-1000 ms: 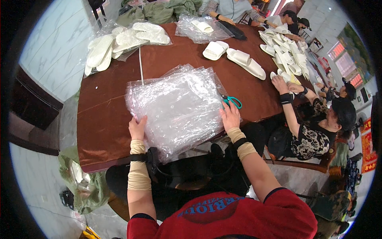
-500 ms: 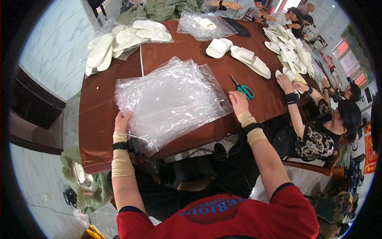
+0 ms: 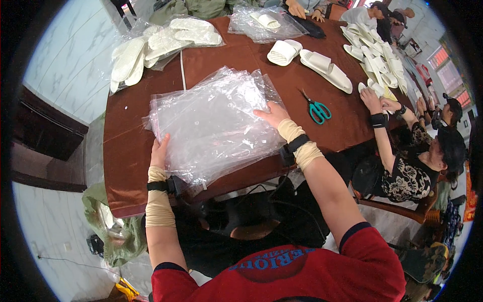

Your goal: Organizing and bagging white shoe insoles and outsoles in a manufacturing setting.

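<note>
A loose stack of clear plastic bags [image 3: 211, 121] lies on the brown-covered table in front of me. My left hand [image 3: 160, 151] is closed on the left edge of the stack, thumb uppermost. Across the upper right part of the bags rests my right hand [image 3: 273, 116], its fingers apart and touching the top sheet. Both wrists wear tan wraps and black straps. Scissors with teal handles [image 3: 319, 111] lie to the right of the bags. Beyond them are a single white slipper [image 3: 326, 71] and another white slipper piece [image 3: 284, 52], perhaps a stacked pair.
Bagged white slippers [image 3: 132, 63] lie at the far left of the table [image 3: 126, 166]. Another bagged slipper [image 3: 265, 20] is at the back. A pile of slippers [image 3: 377, 58] sits far right, where a co-worker [image 3: 410, 166] handles some. A green sack [image 3: 113, 236] stands lower left.
My right hand has moved left from the stack's right edge onto its top. The left hand keeps hold of the left edge. The view has shifted slightly.
</note>
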Demonstrator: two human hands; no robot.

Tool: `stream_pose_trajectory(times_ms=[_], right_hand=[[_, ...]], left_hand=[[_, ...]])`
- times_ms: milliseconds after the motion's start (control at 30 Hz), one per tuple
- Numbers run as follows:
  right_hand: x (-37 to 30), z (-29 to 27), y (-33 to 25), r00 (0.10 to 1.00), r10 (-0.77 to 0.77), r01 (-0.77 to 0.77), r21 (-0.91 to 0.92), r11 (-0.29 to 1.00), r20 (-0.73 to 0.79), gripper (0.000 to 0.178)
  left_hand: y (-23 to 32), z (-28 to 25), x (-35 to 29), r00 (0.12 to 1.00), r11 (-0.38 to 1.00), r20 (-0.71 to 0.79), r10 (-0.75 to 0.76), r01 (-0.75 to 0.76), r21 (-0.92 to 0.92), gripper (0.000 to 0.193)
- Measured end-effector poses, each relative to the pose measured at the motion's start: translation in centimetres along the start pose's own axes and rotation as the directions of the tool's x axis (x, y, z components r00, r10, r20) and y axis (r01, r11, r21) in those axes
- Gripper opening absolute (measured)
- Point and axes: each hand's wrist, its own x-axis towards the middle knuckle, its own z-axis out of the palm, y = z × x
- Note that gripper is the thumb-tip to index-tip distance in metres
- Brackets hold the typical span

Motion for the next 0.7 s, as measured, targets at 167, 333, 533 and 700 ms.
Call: stream_pose_trajectory(times_ms=[167, 333, 533, 700], right_hand=[[-0.3, -0.6, -0.9, 1.0, -0.022, 0.023, -0.034, 0.999, 0.018, 0.078], [0.8, 0.6, -0.9, 0.981, -0.047, 0.056, 0.04, 0.998, -0.188, 0.063], [1.3, -1.7, 1.1, 0.987, -0.076, 0.054, -0.151, 0.987, -0.139, 0.054], [0.8, -1.4, 3.4, 0.989, 0.047, -0.057, -0.07, 0.996, -0.138, 0.053]], left_hand=[[0.7, 0.2, -1.1, 1.0, 1.0, 0.03, 0.003, -0.003, -0.002, 0.063], [-0.7, -0.1, 0.2, 0.996, 0.995, 0.031, 0.079, -0.081, 0.05, 0.059], [-1.6, -1.4, 0.8, 0.994, 0.997, 0.077, 0.082, -0.08, -0.02, 0.062], [-1.5, -1.4, 0.8, 0.995, 0.992, 0.033, 0.099, -0.101, 0.073, 0.063]])
